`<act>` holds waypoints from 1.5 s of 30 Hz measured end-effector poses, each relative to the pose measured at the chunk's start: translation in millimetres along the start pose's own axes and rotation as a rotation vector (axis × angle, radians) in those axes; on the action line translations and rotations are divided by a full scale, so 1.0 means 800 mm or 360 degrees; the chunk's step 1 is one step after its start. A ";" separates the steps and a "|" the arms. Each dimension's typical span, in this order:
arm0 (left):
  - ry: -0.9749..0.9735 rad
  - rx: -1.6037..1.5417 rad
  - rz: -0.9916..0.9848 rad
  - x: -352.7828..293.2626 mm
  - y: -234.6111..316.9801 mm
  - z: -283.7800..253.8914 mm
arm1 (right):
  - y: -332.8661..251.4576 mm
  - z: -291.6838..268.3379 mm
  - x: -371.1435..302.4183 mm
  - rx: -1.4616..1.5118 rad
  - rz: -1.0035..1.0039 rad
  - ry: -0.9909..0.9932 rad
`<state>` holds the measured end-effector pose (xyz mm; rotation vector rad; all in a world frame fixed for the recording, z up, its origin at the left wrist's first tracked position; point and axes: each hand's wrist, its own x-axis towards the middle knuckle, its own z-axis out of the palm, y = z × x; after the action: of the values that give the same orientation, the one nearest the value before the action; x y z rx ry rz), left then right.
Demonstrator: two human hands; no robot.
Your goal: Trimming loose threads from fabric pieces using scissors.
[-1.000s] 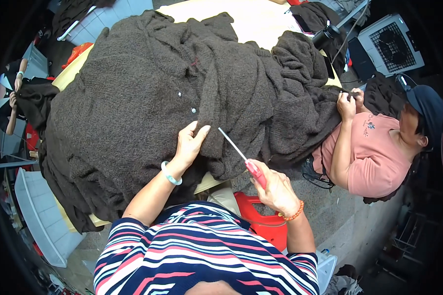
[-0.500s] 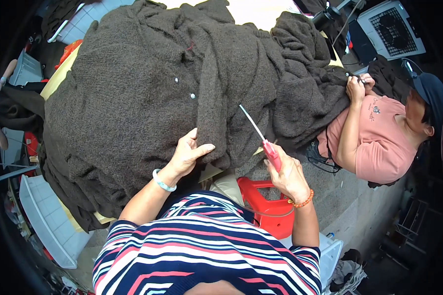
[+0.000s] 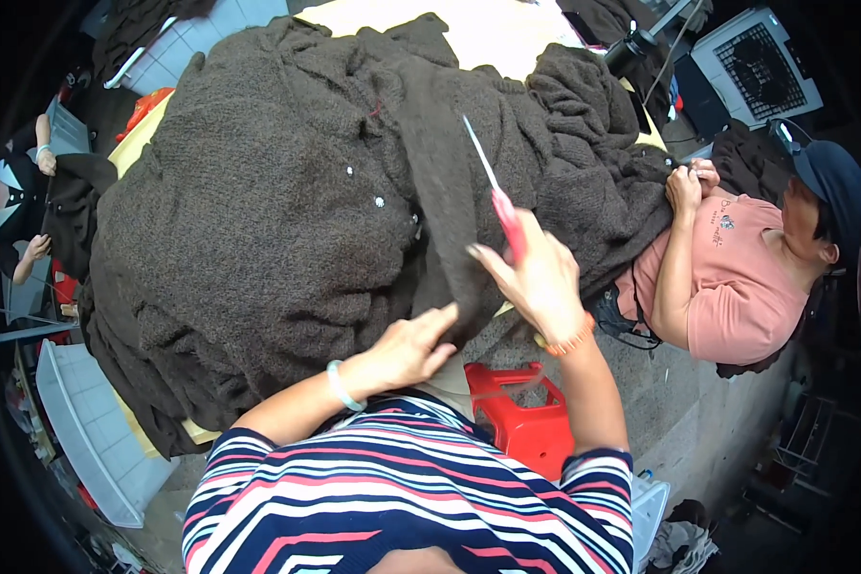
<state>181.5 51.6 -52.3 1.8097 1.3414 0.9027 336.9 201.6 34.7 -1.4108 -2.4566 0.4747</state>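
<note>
A heap of dark brown knitted garments [image 3: 230, 191] lies in front of me, with small shiny buttons [image 3: 380, 202] and a strip-like band [image 3: 440, 182] down its middle. My left hand [image 3: 411, 346], thumb and fingers apart, reaches to the band's near end, its fingertips at the cloth. My right hand [image 3: 540, 277] is closed round a slim tool [image 3: 504, 215] with a pinkish-red handle and a long thin pale metal shaft pointing away from me over the knit; its exact kind is unclear. The right thumb sticks out toward the band.
A red plastic stool [image 3: 521, 430] stands below my right arm. On the right sits a co-worker [image 3: 737, 277] in a pink shirt, hands on dark cloth. Another person's hands [image 3: 40, 247] hold dark knitwear at the far left. White plastic bins [image 3: 91, 430] flank the yellowish table.
My left hand has moved right and nearer to me. The right hand and its tool have moved up and slightly left. The band has shifted; at far left a person now spreads the dark knitwear.
</note>
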 end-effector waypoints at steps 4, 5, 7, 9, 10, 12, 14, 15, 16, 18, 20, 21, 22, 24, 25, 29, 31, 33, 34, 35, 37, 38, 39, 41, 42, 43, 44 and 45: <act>-0.0388 0.0046 -0.0124 0.007 0.024 0.031 | -0.035 0.067 0.099 -0.0422 0.0078 -0.0046; -0.0525 0.0029 -0.0192 0.009 0.030 0.033 | -0.029 0.094 0.118 -0.0540 0.0114 -0.0053; -0.0664 0.0006 -0.0283 0.003 0.037 0.028 | -0.008 0.125 0.148 -0.0644 0.0224 0.0020; -0.0442 0.0131 -0.0087 -0.019 0.025 0.025 | 0.045 0.144 0.179 -0.0668 0.0394 0.0038; -0.0530 0.0024 -0.0294 -0.022 0.028 0.002 | 0.054 0.128 0.183 -0.0495 0.0395 0.0017; -0.0462 0.0026 -0.0503 -0.027 0.029 -0.037 | 0.090 0.082 0.194 -0.0160 0.0445 -0.0073; -0.0201 0.0097 -0.0504 -0.036 0.031 -0.086 | 0.100 0.040 0.225 0.0292 0.0467 -0.0182; -0.0014 0.0155 -0.0453 -0.043 0.031 -0.111 | 0.081 0.013 0.241 0.0564 0.0469 -0.0224; 0.0024 0.0231 -0.0435 -0.036 0.040 -0.147 | 0.063 -0.031 0.250 0.0692 0.0428 -0.0211; 0.0299 0.0524 -0.0344 -0.021 0.080 -0.236 | 0.009 -0.102 0.266 0.1092 0.0085 -0.0069; 0.0754 0.1140 -0.0015 0.002 0.104 -0.339 | -0.012 -0.162 0.283 0.1303 -0.0156 0.0048; 0.0963 0.1414 -0.0028 0.007 0.125 -0.396 | -0.012 -0.191 0.297 0.1298 -0.0152 0.0003; 0.1208 0.1654 0.0026 0.000 0.145 -0.455 | -0.013 -0.209 0.309 0.1425 -0.0265 0.0011; 0.1678 0.2128 0.0075 -0.032 0.188 -0.547 | -0.056 -0.236 0.304 0.1576 -0.0346 0.0013; 0.1848 0.2325 -0.0014 -0.045 0.199 -0.569 | -0.073 -0.240 0.296 0.1542 -0.0357 0.0059; 0.1476 0.2516 0.0311 -0.083 0.151 -0.567 | -0.072 -0.204 0.268 0.1429 -0.0537 -0.0051; 0.1418 0.2220 0.0105 -0.076 0.091 -0.500 | -0.019 -0.163 0.266 0.1248 -0.0400 -0.0078; 0.1357 0.2000 -0.0162 -0.093 0.033 -0.430 | 0.025 -0.111 0.248 0.1103 -0.0139 -0.0217; 0.1255 0.1903 -0.0316 -0.101 0.008 -0.396 | 0.043 -0.084 0.241 0.1073 -0.0028 -0.0287; 0.1156 0.1791 -0.0463 -0.104 -0.011 -0.366 | 0.064 -0.057 0.233 0.1031 0.0086 -0.0355; 0.1195 0.1609 -0.0424 -0.103 -0.029 -0.329 | 0.121 -0.004 0.225 0.0838 0.0118 -0.0478; 0.1253 0.1609 -0.0378 -0.100 -0.029 -0.324 | 0.124 0.000 0.217 0.0713 0.0006 -0.0446; 0.1259 0.1602 -0.0395 -0.094 -0.026 -0.316 | 0.123 0.006 0.209 0.0591 -0.0105 -0.0409; 0.1661 0.1100 -0.0599 -0.091 -0.003 -0.298 | 0.124 -0.001 0.198 0.0540 -0.0129 -0.0336; 0.1675 0.0662 -0.0723 -0.095 0.008 -0.293 | 0.134 -0.012 0.194 0.0598 -0.0132 -0.0329; 0.1681 0.0665 -0.0738 -0.097 0.020 -0.288 | 0.124 -0.031 0.191 0.0661 -0.0138 -0.0329; 0.1904 -0.0292 -0.0828 -0.097 0.032 -0.284 | 0.106 -0.049 0.180 0.0823 -0.0101 -0.0238; 0.2029 -0.1272 -0.0853 -0.095 0.041 -0.279 | 0.115 -0.061 0.177 0.0785 -0.0192 -0.0242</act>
<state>-8.8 -0.9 80.4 0.1027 1.6183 1.9928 357.9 375.1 51.0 -1.0487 -2.2912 1.1029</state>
